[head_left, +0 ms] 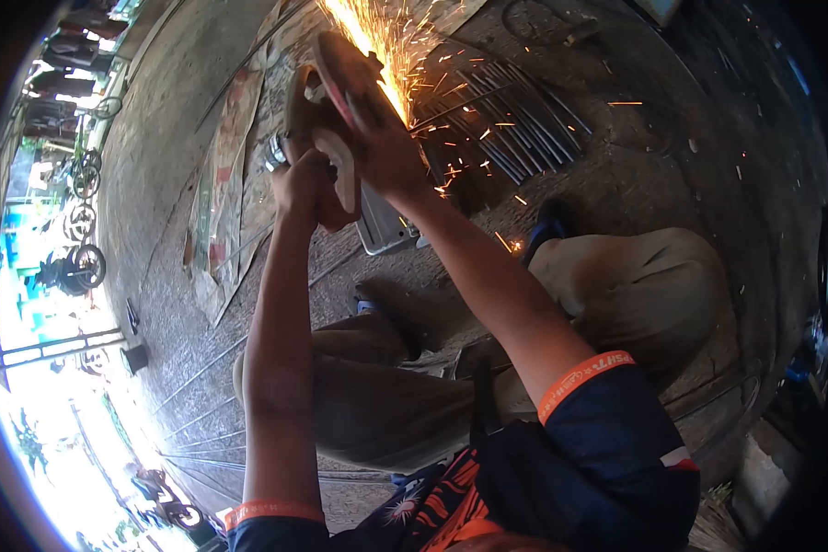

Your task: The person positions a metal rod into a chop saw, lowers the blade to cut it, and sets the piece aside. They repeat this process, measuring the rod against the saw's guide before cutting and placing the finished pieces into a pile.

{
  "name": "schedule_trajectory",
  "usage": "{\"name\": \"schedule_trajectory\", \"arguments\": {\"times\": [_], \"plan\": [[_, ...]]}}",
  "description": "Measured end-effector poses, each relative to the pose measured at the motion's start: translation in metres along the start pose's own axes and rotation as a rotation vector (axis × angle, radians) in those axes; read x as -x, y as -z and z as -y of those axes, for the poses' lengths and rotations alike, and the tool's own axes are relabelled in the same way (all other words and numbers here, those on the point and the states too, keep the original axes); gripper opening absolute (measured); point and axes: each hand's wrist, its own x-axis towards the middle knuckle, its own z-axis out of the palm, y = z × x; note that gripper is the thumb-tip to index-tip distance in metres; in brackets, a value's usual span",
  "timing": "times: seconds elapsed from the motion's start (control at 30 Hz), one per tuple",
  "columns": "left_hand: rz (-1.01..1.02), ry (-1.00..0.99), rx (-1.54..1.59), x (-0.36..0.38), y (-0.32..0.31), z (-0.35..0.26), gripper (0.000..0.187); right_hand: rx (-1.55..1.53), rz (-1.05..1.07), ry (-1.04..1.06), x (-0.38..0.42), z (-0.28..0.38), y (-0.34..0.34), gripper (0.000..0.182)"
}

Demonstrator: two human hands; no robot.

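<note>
A cut-off saw [317, 115] stands in front of me, its round disc guard [342, 69] tilted and a stream of bright sparks [377, 46] flying from it. My left hand [305, 191] is closed around the saw's handle [340, 170], with a ring-like shiny metal piece [274, 152] beside it. My right hand [388, 156] reaches close to the right side of the disc, fingers bent forward. What its fingers grip is hidden by the hand and the glare. Below the hands shows the saw's grey metal base [384, 225].
Several cut metal rods [515, 120] lie side by side on the ground at the right, with sparks falling over them. A worn flattened sack [225, 184] lies at the left. Long thin rods [193, 423] run along the floor. Parked motorbikes [74, 267] stand at the far left.
</note>
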Motion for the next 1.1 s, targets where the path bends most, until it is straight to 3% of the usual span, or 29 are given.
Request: {"name": "schedule_trajectory", "arguments": {"times": [0.1,0.3,0.8,0.87,0.93,1.0,1.1], "plan": [[0.034,-0.005,-0.019,-0.003,0.001,0.002,0.021,-0.007,0.056,-0.098,0.001,0.004,0.001,0.073],[0.068,-0.001,0.002,-0.003,0.004,0.006,0.024,-0.125,0.022,-0.065,-0.001,0.003,0.001,0.07],[0.074,-0.033,-0.019,0.011,0.0,-0.003,0.024,-0.002,-0.017,-0.03,0.003,-0.002,-0.002,0.071],[0.003,-0.026,-0.033,0.011,-0.002,-0.004,0.024,0.004,0.131,-0.15,0.004,0.008,0.011,0.065],[0.065,-0.045,0.023,-0.006,0.002,0.009,0.024,0.028,0.019,-0.064,0.004,0.0,0.004,0.063],[0.037,-0.066,0.037,-0.005,0.003,0.011,0.024,0.058,-0.011,-0.018,0.004,0.002,0.008,0.075],[0.062,-0.063,0.043,-0.007,0.005,0.013,0.026,0.056,0.02,-0.076,0.005,0.005,0.009,0.075]]}}
